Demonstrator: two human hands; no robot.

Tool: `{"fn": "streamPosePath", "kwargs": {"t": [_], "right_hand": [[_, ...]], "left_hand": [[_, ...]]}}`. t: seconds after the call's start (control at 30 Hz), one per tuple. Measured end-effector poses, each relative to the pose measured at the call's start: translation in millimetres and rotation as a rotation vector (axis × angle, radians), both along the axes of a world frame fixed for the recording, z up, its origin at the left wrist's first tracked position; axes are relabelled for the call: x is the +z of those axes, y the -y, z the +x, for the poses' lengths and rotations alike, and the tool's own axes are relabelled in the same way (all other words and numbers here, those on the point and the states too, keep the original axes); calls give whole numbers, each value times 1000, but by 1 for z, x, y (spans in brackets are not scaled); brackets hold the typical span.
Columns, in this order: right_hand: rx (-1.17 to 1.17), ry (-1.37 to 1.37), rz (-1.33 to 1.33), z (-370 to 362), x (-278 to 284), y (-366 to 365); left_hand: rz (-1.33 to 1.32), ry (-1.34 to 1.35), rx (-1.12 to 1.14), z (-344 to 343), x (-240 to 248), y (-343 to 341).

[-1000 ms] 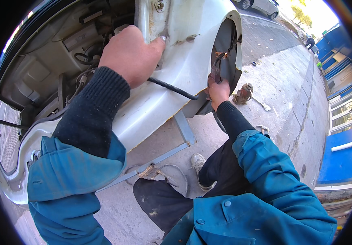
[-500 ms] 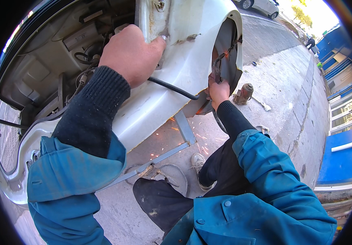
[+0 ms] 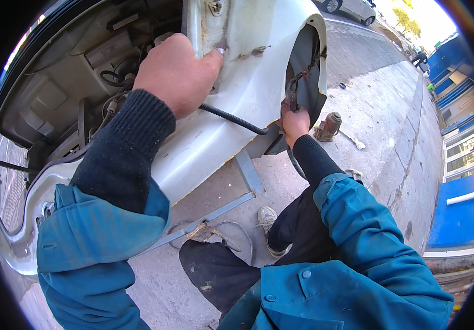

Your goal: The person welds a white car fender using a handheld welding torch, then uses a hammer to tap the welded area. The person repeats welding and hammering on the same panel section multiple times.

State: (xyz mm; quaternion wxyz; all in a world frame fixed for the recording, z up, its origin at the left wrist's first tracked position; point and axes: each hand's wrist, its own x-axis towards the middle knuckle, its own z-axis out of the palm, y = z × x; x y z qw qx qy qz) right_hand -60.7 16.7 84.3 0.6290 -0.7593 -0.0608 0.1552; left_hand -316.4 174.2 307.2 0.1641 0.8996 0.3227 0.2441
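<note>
My left hand (image 3: pixel 176 77) is closed over the inner edge of the white car fender (image 3: pixel 237 104). Its thumb lies on the painted metal; the other fingers are hidden behind the hand. A black corrugated tube (image 3: pixel 231 118) comes out beside that wrist and crosses the panel. Lower right, my right hand (image 3: pixel 296 122) grips a dark welding electrode holder (image 3: pixel 291 96) at the wheel-arch opening. Its cable (image 3: pixel 296 164) hangs below the hand. The holder's upper end reaches into the arch, in front of the dark grey liner (image 3: pixel 308 49); what its tip touches is not clear.
A grey metal frame (image 3: pixel 209 217) stands under the fender, near my knee. On the concrete are a rusty bottle jack (image 3: pixel 329 126) and a thin metal tool (image 3: pixel 357 143). The open engine bay (image 3: pixel 55 82) lies left; a blue wall (image 3: pixel 457 214) runs right.
The orange glow in the wheel arch and the sparks falling under the fender have nearly all gone. Both hands have stayed in place.
</note>
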Motion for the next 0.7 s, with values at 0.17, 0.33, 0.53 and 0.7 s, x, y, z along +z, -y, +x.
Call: {"fn": "streamPosePath", "kwargs": {"t": [0.17,0.33,0.53,0.7], "right_hand": [[-11,-7,16,-2,3,-1],[-3,15,46,-2,2,-2],[38,16,72,6,-10,-4],[-14,48,55,6,-14,-5]], "left_hand": [[-2,8,-6,0,-1,-1],[-1,2,0,1,-2,-3],[0,20,-4,1,-3,-3],[-14,11,10,1,-2,-1]]}}
